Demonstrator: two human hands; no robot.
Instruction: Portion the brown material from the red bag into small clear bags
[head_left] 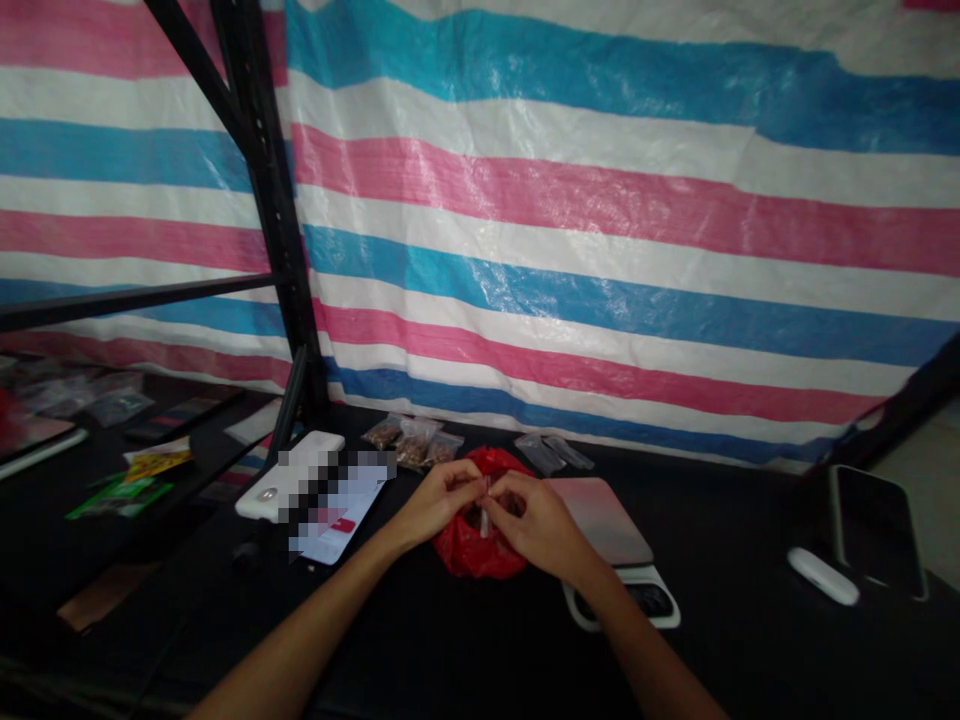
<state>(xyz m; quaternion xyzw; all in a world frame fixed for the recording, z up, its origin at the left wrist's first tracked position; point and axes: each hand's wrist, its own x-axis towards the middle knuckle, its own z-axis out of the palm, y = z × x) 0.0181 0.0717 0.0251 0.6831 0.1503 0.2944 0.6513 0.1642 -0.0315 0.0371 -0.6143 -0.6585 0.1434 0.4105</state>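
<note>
Both my hands meet over an open red plastic bag, which stands on the black table with something dark inside. Between the fingertips of my left hand and my right hand is a small clear plastic bag, seen edge-on. Each hand is closed in a pinch at its top. Whether it holds anything is too small to tell. Close to my right hand lies a kitchen scale with a silvery plate and a white body; my right forearm partly covers its display.
Behind the red bag lie several small filled bags of brown bits and flat clear bags. Left are a white device and a lit phone. Right are a white case and another phone. A black metal post rises left.
</note>
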